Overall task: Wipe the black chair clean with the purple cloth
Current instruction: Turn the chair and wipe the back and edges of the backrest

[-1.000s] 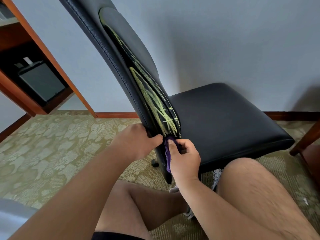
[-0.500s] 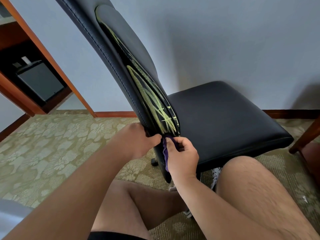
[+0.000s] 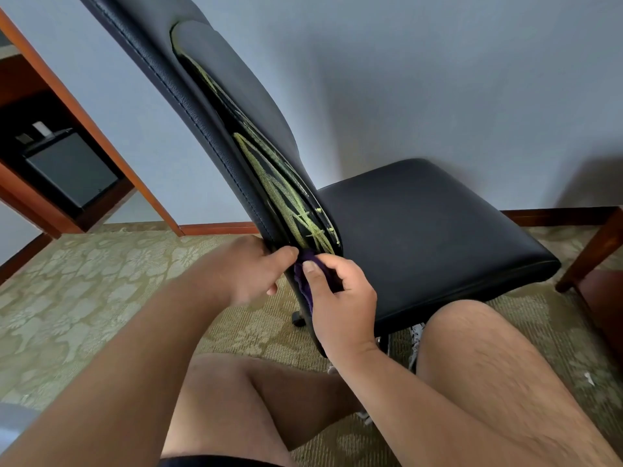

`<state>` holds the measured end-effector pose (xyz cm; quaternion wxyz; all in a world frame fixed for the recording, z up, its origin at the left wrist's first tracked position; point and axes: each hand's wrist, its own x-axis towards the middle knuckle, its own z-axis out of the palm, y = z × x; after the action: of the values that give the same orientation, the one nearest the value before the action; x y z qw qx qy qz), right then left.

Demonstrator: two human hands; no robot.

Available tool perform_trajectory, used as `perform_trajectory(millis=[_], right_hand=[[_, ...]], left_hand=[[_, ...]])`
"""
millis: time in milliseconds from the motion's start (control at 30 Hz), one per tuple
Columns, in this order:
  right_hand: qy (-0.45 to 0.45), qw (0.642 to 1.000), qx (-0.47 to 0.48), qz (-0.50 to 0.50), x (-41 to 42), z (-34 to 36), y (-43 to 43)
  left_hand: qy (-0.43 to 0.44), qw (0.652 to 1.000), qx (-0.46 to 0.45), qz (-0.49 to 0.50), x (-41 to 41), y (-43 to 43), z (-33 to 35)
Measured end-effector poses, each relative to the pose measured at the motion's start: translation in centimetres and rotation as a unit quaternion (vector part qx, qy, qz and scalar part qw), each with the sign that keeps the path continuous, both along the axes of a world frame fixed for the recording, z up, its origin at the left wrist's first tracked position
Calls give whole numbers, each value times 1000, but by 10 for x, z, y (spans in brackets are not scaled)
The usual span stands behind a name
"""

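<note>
The black chair [image 3: 421,224] stands in front of me, seen from the side, its tall backrest leaning up to the top left. Yellow-green scribbles [image 3: 286,193] cover the narrow black panel along the backrest's side. My left hand [image 3: 256,271] grips the lower edge of the backrest, thumb on the panel. My right hand [image 3: 340,298] holds the purple cloth [image 3: 303,281] bunched against the bottom of the panel, just below the scribbles. Most of the cloth is hidden behind my fingers.
Patterned green carpet [image 3: 84,298] covers the floor. A wooden desk unit with a small black fridge [image 3: 70,170] stands at the left. A wooden furniture leg [image 3: 593,251] is at the right edge. My bare knees fill the foreground below the chair.
Both hands stay at the bottom of the backrest. My right hand with the cloth has crept slightly up toward the scribbles, and the view has shifted a little.
</note>
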<state>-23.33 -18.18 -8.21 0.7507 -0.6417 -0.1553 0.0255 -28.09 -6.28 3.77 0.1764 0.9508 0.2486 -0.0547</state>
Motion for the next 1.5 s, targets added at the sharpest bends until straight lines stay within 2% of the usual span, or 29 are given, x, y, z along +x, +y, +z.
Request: perform_trajectory(millis=[100, 267, 433, 600, 733, 833, 1000, 1100, 1233, 1300, 1367, 1500], right_hand=[[-7, 1000, -25, 8, 2, -7, -1], [66, 995, -69, 19, 7, -22, 1], [61, 997, -49, 1, 3, -18, 5], [3, 999, -49, -4, 3, -17, 7], [60, 993, -99, 3, 7, -35, 4], [99, 991, -89, -6, 4, -38, 6], [66, 996, -52, -16, 2, -23, 9], [53, 997, -47, -13, 4, -19, 10], [130, 989, -72, -22, 3, -38, 8], [176, 982, -62, -24, 0, -44, 9], [185, 981, -54, -30, -1, -45, 10], [159, 983, -60, -63, 3, -42, 6]], left_hand=[[-6, 1000, 24, -10, 1, -3, -1], [-7, 999, 40, -11, 2, -2, -3], [16, 994, 85, -64, 5, 1, -4], [-13, 998, 65, 17, 9, 3, -12], [-12, 997, 68, 25, 10, 3, -14], [-14, 997, 63, 30, 11, 3, -14], [-10, 998, 59, 29, 12, 3, -12], [13, 998, 61, -24, 13, 1, -7], [102, 971, 163, -138, 15, 2, -11], [72, 984, 123, -110, 16, 5, -12], [59, 984, 128, -109, 15, 7, -16], [102, 933, 245, -245, 16, 15, -21]])
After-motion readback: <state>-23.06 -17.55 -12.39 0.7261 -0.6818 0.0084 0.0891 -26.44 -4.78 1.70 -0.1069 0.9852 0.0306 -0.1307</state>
